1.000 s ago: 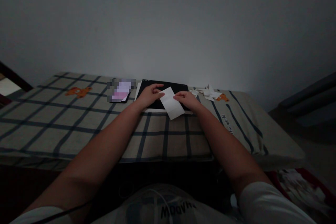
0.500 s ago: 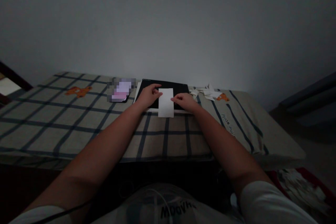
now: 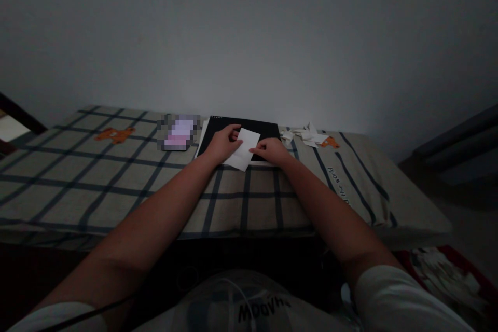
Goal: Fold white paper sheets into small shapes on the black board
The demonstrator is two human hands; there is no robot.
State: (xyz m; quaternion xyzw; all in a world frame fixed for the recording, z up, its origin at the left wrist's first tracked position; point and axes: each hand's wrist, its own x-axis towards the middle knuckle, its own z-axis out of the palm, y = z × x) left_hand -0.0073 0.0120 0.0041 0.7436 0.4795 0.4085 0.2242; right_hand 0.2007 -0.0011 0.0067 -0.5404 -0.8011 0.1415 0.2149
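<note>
A white rectangular sheet of paper [image 3: 248, 146] is held between my two hands, tilted with its top leaning right. My left hand [image 3: 225, 142] pinches its left side, thumb on the face of the paper. At the right edge, my right hand [image 3: 271, 150] grips it between thumb and curled forefinger. Beneath the paper and hands lies a flat black notebook or folder [image 3: 245, 123], with white sheets showing at its left and front edges. The paper's lower end reaches over the front edge of the black cover.
Left of the black cover lies a phone [image 3: 179, 135] with a lit, pixelated screen. Folded white paper pieces [image 3: 310, 136] are piled to the right. A checked cloth [image 3: 128, 176] with orange bear prints covers the table, which stands against a grey wall [image 3: 249, 36].
The paper has turned clockwise from upright to tilted, its lower end swinging left. My left thumb now lies further over the paper. The phone and the paper pile stay put.
</note>
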